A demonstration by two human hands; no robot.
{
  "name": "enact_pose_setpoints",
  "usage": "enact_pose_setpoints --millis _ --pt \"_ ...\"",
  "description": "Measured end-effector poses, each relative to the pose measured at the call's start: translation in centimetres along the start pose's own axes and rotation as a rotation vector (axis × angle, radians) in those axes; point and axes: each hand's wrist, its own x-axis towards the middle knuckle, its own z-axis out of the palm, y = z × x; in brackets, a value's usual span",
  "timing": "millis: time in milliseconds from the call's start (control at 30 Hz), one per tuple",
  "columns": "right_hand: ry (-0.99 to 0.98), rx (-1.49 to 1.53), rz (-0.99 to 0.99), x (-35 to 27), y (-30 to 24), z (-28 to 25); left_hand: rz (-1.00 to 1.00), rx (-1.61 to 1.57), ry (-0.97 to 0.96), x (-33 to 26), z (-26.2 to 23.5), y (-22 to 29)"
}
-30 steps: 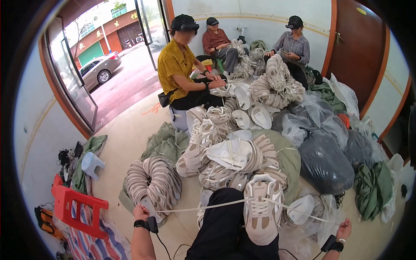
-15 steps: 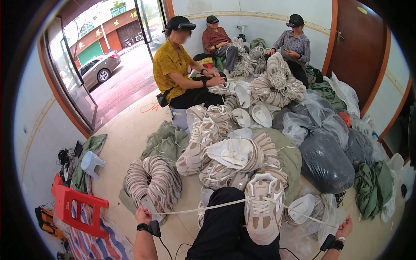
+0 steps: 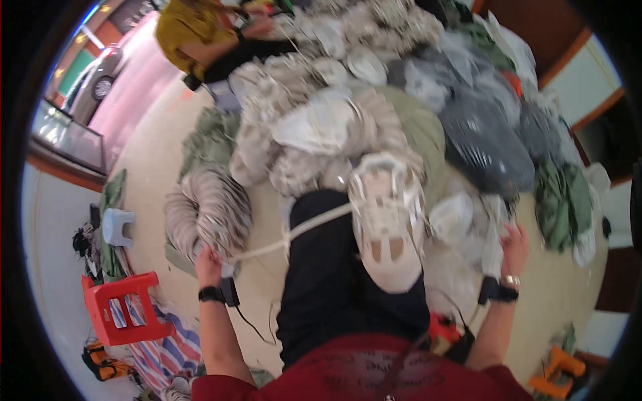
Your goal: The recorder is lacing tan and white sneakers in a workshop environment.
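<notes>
A beige and white sneaker (image 3: 388,257) rests on my dark-trousered thigh, its toe toward me. From its eyelets a pale flat shoelace (image 3: 321,219) runs out to the left, slightly slack. My left hand (image 3: 208,262) pinches that lace's far end, beside a ring of stacked shoe parts. Out to the right, my right hand (image 3: 514,246) is raised with its fingers drawn together at the lace's other end; blur makes the lace hard to follow there. Both wrists wear dark bands with small black devices and cables.
Beyond my knees lies a heap of beige shoe uppers (image 3: 321,127). Stacked shoe parts (image 3: 207,207) stand at left, near a red stool (image 3: 127,307) and a small pale-blue stool (image 3: 118,227). Grey plastic bags (image 3: 485,144) fill the right. A co-worker in yellow (image 3: 194,37) sits ahead.
The view has tilted down, showing more of my lap and red shirt. My right hand has come up and inward. The lace on the left now sags a little.
</notes>
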Motion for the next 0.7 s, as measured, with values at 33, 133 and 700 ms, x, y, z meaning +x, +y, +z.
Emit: enact_pose_setpoints --millis 33,133,700 --pt "0.017 0.084 0.016 -1.8 -3.4 2.6 -0.01 0.045 0.041 -0.9 3.6 0.5" --pt "-0.257 0.03 0.034 -3.0 -5.7 5.4 0.07 0.215 0.004 -3.9 12.3 1.6" --pt "-0.6 0.01 -0.107 -9.7 -11.1 17.6 0.875 1.047 -0.644 -14.8 34.6 -1.7"
